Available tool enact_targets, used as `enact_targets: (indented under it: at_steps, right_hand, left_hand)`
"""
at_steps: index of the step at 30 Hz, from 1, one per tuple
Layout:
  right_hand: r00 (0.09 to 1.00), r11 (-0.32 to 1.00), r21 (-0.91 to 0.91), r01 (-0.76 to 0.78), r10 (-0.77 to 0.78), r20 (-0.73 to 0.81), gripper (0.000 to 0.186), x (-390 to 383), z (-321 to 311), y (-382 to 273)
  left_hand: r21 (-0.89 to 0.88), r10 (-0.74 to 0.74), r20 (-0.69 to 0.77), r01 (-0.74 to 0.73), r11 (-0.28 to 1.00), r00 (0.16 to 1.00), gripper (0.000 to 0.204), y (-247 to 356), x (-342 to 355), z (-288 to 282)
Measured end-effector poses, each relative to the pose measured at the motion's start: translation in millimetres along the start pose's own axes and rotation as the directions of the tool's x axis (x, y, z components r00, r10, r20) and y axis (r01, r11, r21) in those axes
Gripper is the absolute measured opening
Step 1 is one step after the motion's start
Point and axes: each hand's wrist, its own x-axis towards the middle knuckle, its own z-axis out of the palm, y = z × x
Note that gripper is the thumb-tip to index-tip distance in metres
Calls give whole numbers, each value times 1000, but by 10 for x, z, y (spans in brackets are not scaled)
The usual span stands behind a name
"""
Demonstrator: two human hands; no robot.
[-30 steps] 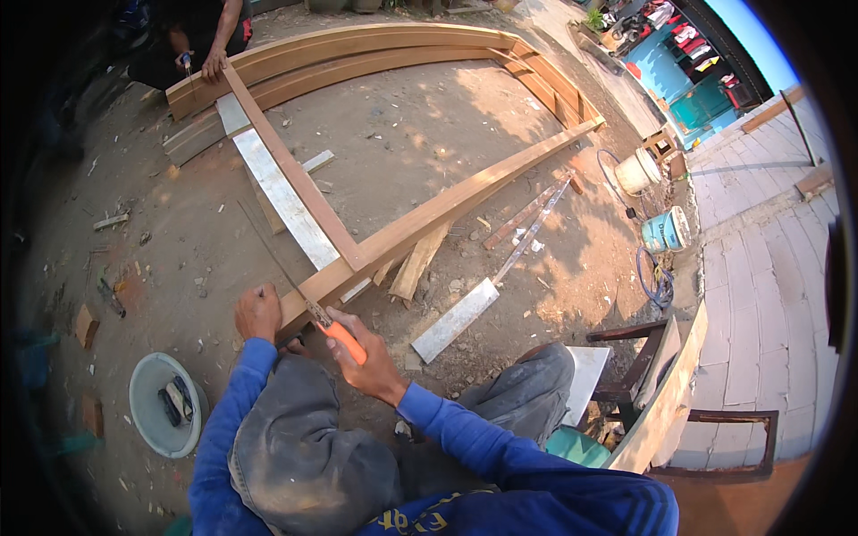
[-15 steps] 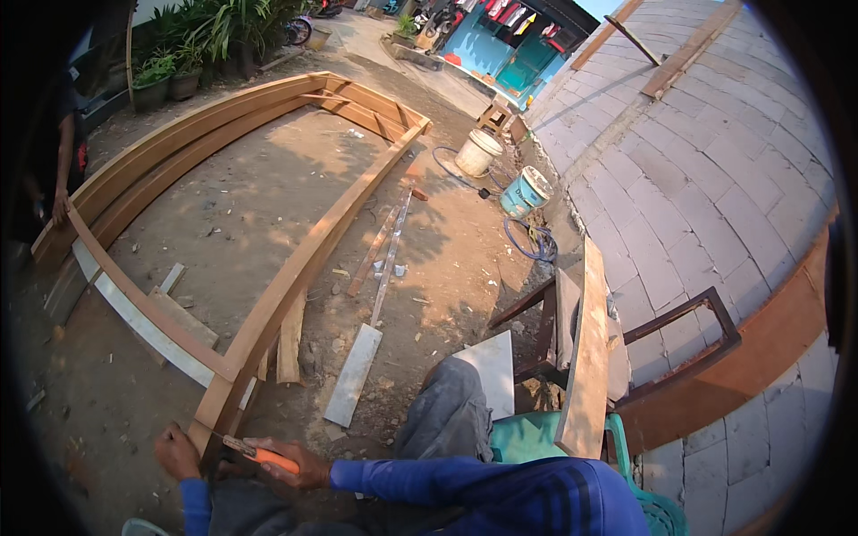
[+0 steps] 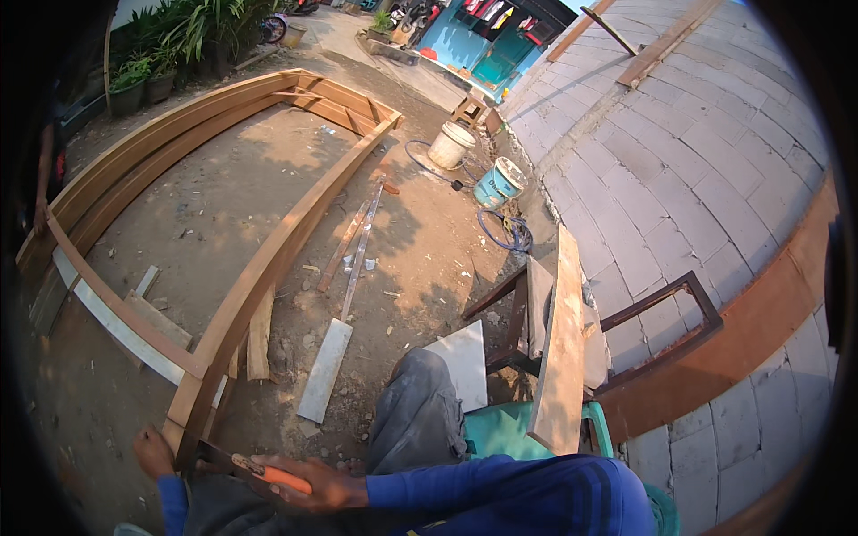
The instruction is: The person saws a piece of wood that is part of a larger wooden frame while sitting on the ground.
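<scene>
My right hand (image 3: 329, 485) is closed around the orange handle of a handsaw (image 3: 284, 476). The saw's thin blade runs leftward to the near end of a long wooden beam, and its teeth are too small to make out. This beam is one side of a large wooden frame (image 3: 259, 261) lying on the ground. On the beam's near end, left of the blade, my left hand (image 3: 154, 452) presses and grips, its fingers partly hidden by the wood. A curved wooden strip with a white edge (image 3: 125, 314) meets the beam just beyond the saw.
At the far left another person's hand (image 3: 40, 217) touches the frame. A grey-white board (image 3: 325, 371) and thin strips lie on the dirt. To my right are a green plastic chair (image 3: 500, 429), a leaning plank (image 3: 559, 348) and a paving-block slope (image 3: 697, 170). Two buckets (image 3: 451, 146) stand farther off.
My right hand has drawn the saw back, away from the beam, so more blade shows. My left hand stays on the beam's end. The whole view has shifted slightly.
</scene>
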Motion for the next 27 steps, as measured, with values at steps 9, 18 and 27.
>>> enact_targets:
  at_steps: [9,18,27]
  right_hand:
    - [973,941,-298,159,-200,-112,48,147,-279,1]
    - [997,971,-239,22,-39,-66,48,-311,-111,-82]
    - [949,937,-246,249,-287,-134,46,784,162,427]
  left_hand:
    - [-39,-205,172,214,976,964,42,1010,-221,-132]
    - [-19,-207,90,209,978,974,43,625,-294,-456]
    - [-41,-196,166,205,978,966,41,951,-243,-438]
